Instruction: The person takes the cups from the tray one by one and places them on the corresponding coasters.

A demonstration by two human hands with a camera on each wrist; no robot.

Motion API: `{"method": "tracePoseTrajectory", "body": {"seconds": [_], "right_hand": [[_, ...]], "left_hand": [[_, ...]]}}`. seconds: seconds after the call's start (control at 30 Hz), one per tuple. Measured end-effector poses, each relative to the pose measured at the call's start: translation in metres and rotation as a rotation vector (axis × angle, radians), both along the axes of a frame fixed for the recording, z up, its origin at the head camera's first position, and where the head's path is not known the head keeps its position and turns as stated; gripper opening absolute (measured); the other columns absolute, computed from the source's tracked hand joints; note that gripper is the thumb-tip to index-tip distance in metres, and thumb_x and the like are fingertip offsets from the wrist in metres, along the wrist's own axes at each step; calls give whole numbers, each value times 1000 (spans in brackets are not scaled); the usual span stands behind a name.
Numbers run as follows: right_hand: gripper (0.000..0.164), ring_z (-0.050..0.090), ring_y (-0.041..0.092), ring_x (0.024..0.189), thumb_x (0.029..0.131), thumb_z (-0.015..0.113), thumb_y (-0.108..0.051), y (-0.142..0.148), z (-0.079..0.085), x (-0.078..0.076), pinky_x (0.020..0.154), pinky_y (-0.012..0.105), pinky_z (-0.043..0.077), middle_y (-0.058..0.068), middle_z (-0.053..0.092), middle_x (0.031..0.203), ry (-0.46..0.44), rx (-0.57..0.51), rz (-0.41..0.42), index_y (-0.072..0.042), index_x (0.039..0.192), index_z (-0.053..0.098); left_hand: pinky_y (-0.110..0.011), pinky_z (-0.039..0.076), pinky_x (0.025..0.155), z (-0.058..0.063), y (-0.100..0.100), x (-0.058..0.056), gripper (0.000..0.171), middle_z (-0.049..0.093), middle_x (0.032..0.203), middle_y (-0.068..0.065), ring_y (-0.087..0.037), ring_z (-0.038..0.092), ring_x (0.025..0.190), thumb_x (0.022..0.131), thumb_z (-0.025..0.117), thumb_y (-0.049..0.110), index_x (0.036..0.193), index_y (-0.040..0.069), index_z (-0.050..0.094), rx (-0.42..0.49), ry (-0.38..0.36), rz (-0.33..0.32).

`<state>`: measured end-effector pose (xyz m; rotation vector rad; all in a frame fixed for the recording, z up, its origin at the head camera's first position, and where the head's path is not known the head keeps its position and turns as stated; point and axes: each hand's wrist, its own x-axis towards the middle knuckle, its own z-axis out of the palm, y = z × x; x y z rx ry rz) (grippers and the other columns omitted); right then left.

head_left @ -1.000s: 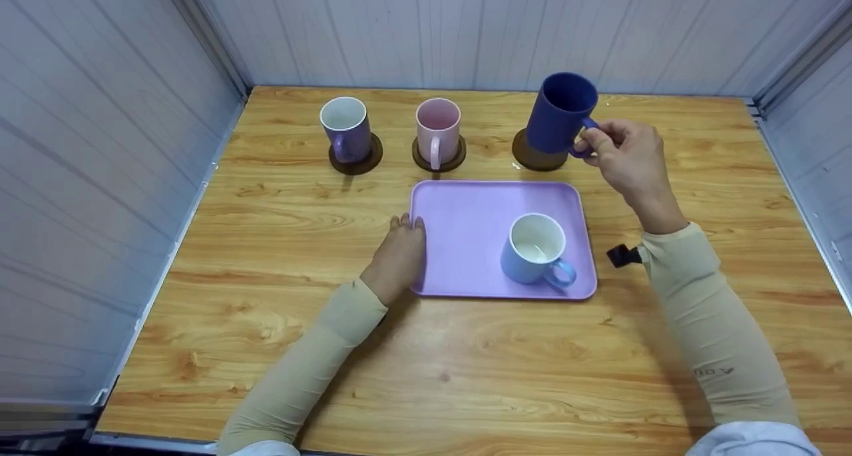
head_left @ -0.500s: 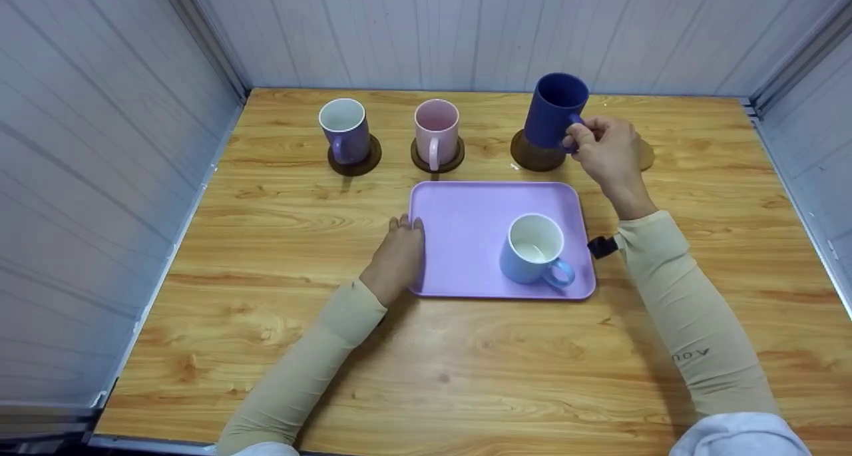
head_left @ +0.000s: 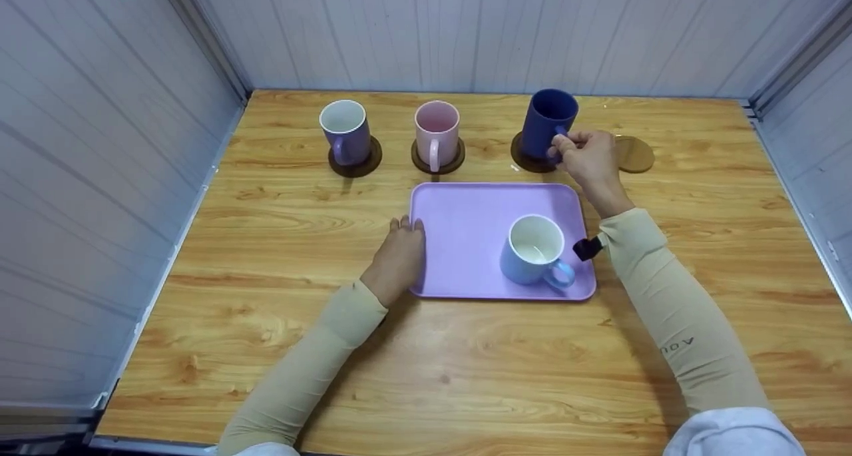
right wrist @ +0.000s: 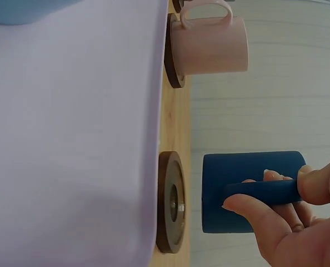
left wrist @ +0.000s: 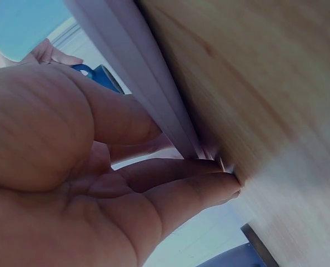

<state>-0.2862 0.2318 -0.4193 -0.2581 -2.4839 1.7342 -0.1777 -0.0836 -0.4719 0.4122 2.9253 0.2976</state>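
Note:
My right hand (head_left: 591, 162) pinches the handle of a dark blue mug (head_left: 542, 128) between thumb and fingers. The mug is upright, close over a dark round coaster (right wrist: 171, 203) at the back right; a gap shows between the two in the right wrist view. At the left edge of a purple tray (head_left: 466, 243), my left hand (head_left: 398, 253) holds the rim, thumb against it and fingers reaching to the tabletop. A light blue mug (head_left: 522, 263) with a white inside stands on the tray's right part, handle to the right.
Left along the back row, a pink mug (head_left: 436, 133) and a purple mug (head_left: 353, 143) stand on dark coasters. A lighter brown round disc (head_left: 636, 154) lies right of my right hand. Pale panel walls (head_left: 466, 30) enclose the back and sides of the wooden table (head_left: 466, 369).
My right hand has moved left and lowered the dark blue mug toward its coaster. The lighter brown disc has come into sight from behind the hand. My left hand and the tray stay put.

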Motion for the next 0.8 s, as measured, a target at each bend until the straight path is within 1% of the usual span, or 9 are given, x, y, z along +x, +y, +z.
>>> {"method": "tracePoseTrajectory", "body": {"seconds": [0.1,0.3,0.37,0.5,0.6,0.67,0.8], "right_hand": [[27,73,18,86,101,67,-21,0,-4,-4,72,25,62,6,76,85,-28,-31,-5,4,107,73],[26,71,15,86,100,69,-25,-3,-7,-8,78,28,62,4,76,87,-104,-101,-17,0,107,73],[26,71,15,85,99,70,-24,-4,-8,-9,79,29,62,4,76,86,-109,-115,-21,0,106,74],[23,73,15,83,98,72,-21,-7,-11,-11,77,28,62,4,76,82,-92,-128,-35,1,104,74],[23,73,15,79,97,72,-21,-8,-14,-12,71,26,62,3,76,80,-86,-109,-40,1,103,74],[24,73,14,79,98,72,-23,-9,-16,-13,69,24,61,3,76,81,-87,-81,-39,0,103,75],[27,73,15,80,98,71,-27,-9,-21,-13,71,25,62,5,77,86,-89,-26,-36,0,104,76]], "left_hand": [[-53,42,114,1,0,0,58,45,147,-42,-58,44,138,93,59,-6,148,-15,43,8,-8,7],[-52,42,114,2,0,0,59,45,147,-42,-58,44,138,92,59,-6,148,-16,43,13,-6,13],[-52,42,114,2,-1,0,60,45,147,-42,-58,44,138,91,60,-6,148,-16,43,19,-7,14],[-52,42,114,2,-2,1,56,45,146,-43,-59,44,137,93,56,-9,147,-17,43,16,0,-8],[-52,43,113,1,-2,1,53,46,144,-44,-59,45,136,94,53,-11,146,-17,44,13,15,-20],[-53,43,113,1,-2,1,53,48,142,-44,-59,47,134,94,53,-10,146,-17,45,19,25,-19],[-52,45,112,1,-2,1,53,49,141,-43,-59,49,132,93,56,-8,145,-18,46,16,40,-24]]}}
